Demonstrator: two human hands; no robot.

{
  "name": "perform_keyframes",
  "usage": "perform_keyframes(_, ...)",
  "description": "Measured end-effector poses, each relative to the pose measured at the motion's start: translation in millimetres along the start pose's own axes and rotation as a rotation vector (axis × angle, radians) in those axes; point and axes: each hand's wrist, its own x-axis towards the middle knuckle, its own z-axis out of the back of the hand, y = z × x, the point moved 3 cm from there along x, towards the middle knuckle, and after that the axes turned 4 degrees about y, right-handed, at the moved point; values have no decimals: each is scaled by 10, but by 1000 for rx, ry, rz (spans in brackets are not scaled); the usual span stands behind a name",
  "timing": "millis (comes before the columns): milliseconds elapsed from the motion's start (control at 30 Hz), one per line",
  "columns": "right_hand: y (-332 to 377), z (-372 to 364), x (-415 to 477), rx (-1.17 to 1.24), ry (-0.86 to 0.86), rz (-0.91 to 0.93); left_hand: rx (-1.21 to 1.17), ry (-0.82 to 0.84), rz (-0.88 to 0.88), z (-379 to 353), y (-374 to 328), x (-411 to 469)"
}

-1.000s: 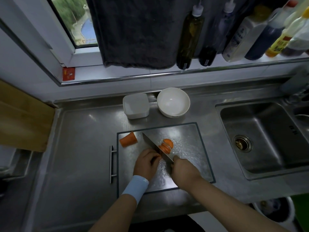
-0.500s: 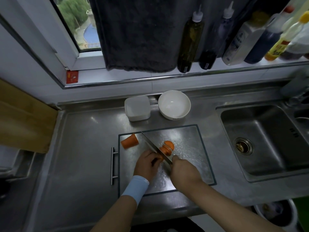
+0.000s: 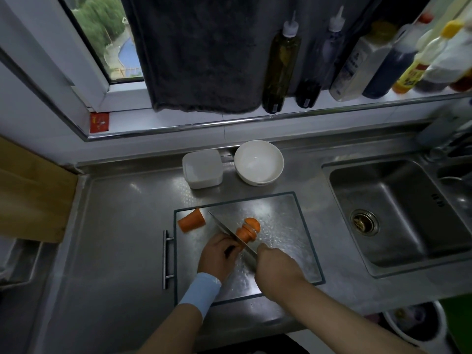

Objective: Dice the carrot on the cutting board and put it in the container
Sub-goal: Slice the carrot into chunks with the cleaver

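Just below the middle of the frame, the left hand (image 3: pixel 219 256) has its grip curled over the near end of a short carrot piece (image 3: pixel 244 235) lying on the cutting board (image 3: pixel 281 226). Its fingertips are tucked close behind the blade. The right hand (image 3: pixel 277 268) has its grip closed round the handle of the knife (image 3: pixel 224 227); the handle itself is hidden in the fist. The blade runs diagonally toward the upper left and sits across the carrot. A few round slices (image 3: pixel 252 224) lean just beyond the blade, and a second chunk (image 3: pixel 191 221) lies apart at the board's upper left corner.

Carrot of this kind is likely stiff, dense and light, so it needs firm downward pressure rather than sawing. Being round, it will want to roll, and the shiny board looks wet, so it may skid too. The safest hold is probably at the near end with knuckles forward, though little length is left there. The rounds are small and would scatter easily once cross-cut.

The container (image 3: pixel 203 183) stands on the table (image 3: pixel 122 226) just past the board's far edge, beside a white bowl (image 3: pixel 281 162).
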Motion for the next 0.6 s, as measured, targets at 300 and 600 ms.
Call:
perform_keyframes(300, -33, -10, 228, 47, 46, 28, -2, -13, -14, -19, 22, 1)
perform_keyframes(600, -54, -251, 424, 134, -25, 25, 8, 2, -45, -20, 55, 21)
